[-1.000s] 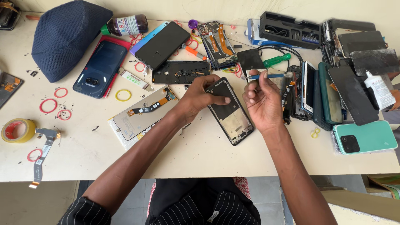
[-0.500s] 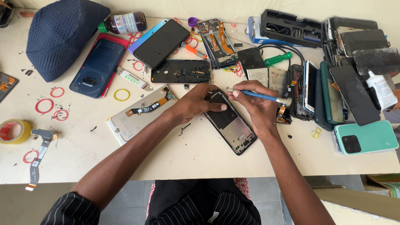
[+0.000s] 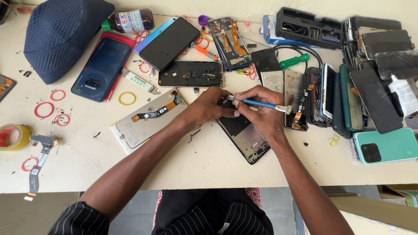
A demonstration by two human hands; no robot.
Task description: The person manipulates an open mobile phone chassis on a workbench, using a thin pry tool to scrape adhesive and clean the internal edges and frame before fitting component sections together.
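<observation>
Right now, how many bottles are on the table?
2. A brown bottle with a green cap lies at the top left beside the blue knitted cap; a white bottle rests on the stacked phones at the far right. Others may be hidden.

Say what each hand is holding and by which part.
The right hand has a blue-handled brush in a pinch grip near its pointed front end, bristles trailing right. The left hand presses on the top end of the opened phone frame, steadying it.

Bright, even daylight from above; shadows soft and short (faint glare on dark screens), focus sharp throughout.
</observation>
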